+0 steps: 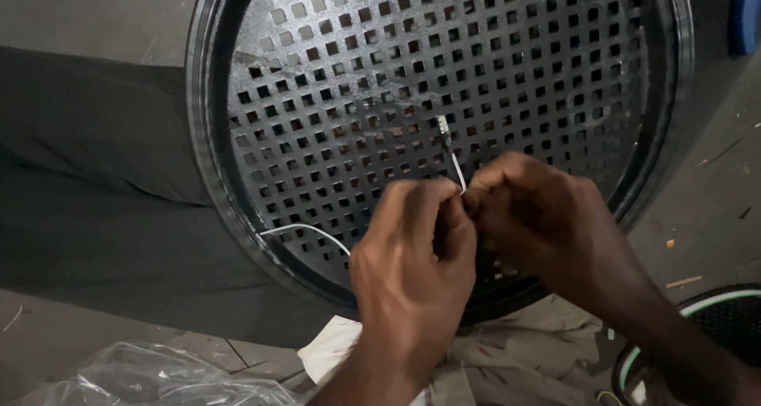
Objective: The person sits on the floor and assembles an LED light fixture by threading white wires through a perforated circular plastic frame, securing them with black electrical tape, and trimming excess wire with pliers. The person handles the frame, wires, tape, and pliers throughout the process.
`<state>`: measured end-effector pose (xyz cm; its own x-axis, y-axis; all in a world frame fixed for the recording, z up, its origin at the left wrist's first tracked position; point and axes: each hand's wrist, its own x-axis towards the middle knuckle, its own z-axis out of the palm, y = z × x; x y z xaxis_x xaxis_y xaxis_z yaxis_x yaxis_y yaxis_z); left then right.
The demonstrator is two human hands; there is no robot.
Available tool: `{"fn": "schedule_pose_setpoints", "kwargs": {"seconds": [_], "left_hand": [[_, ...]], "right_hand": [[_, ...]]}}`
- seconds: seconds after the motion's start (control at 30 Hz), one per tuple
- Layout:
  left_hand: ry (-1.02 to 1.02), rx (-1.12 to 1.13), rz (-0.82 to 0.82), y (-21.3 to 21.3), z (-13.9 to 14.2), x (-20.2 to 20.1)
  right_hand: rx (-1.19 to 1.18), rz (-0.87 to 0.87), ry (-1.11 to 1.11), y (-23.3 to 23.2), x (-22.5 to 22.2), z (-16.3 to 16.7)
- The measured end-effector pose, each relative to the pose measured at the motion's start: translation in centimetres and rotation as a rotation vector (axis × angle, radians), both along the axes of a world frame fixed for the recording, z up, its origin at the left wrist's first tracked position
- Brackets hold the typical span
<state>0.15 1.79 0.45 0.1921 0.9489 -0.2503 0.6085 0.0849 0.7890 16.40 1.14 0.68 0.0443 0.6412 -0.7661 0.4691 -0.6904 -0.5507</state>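
Nearest the camera, clear plastic wrap [151, 378] lies crumpled on the floor [713, 208], down and to the left of the grip, with tan cloth [515, 358] just beneath the two wrists. Above that, the left hand [412, 255] and right hand [539, 216] meet knuckle to knuckle, and both pinch a thin white wire [458, 172] between thumb and fingertips, so each grip is narrow and closed on the wire. The wire rises from the pinch to a small white end piece [444, 125] that sits against the grille just above the grip. A second stretch of white wire [305, 230] curves away to the left of the grip, near the lower rim. Behind the hands stands a round black grille [476, 49] with square holes, its rim [202, 136] framing the grip on all sides. To the lower right of the grip, part of another round black piece with a pale edge [713, 303] shows. Farthest, up and right of the grip, a blue object [747, 13] touches the frame's edge.
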Motion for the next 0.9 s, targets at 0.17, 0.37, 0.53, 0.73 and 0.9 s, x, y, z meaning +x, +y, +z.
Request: {"fn": "schedule_pose_setpoints", "kwargs": {"seconds": [0.17, 0.37, 0.53, 0.73, 0.9], "left_hand": [[-0.069, 0.098, 0.036, -0.2, -0.2, 0.0], [-0.109, 0.122, 0.089, -0.3, 0.1, 0.1], [-0.100, 0.023, 0.073, -0.7, 0.1, -0.4], [0.095, 0.097, 0.056, -0.3, -0.7, 0.0], [0.050, -0.149, 0.009, 0.5, -2.0, -0.2]], "right_hand": [[-0.076, -0.123, 0.014, 0.6, -0.7, 0.5], [-0.040, -0.191, 0.048, 0.1, -0.8, 0.2], [-0.061, -0.199, 0.144, -0.9, 0.5, -0.5], [-0.091, -0.247, 0.241, -1.6, 1.2, -2.2], [-0.098, 0.094, -0.052, -0.6, 0.8, -2.6]]}}
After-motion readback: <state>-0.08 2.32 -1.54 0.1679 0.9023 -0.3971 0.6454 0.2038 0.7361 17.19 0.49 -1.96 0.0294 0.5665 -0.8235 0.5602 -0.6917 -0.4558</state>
